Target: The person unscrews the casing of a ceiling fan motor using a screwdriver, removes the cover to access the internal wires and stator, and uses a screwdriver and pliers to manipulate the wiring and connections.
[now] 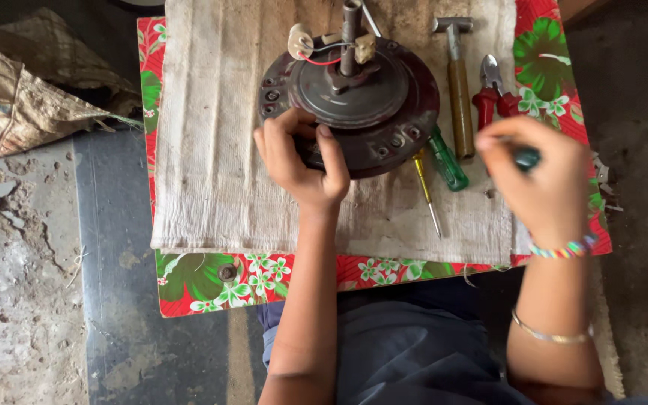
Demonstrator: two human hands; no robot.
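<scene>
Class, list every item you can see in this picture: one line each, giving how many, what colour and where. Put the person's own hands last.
motor housing: one, dark brown, round, on the cloth at top centre, shaft upright
cloth: one, dirty off-white, spread over the board
board: one, red with green and white flowers, under the cloth
hammer: one, metal head, brown handle, right of the housing
pliers: one, red grips, right of the hammer
green screwdriver: one, clear green handle, by the housing's right edge
yellow screwdriver: one, thin, yellow, below the housing
sack: one, tan, crumpled, upper left on the floor
left hand: grips the housing's near rim
right hand: blurred, closed on a dark teal handle
</scene>
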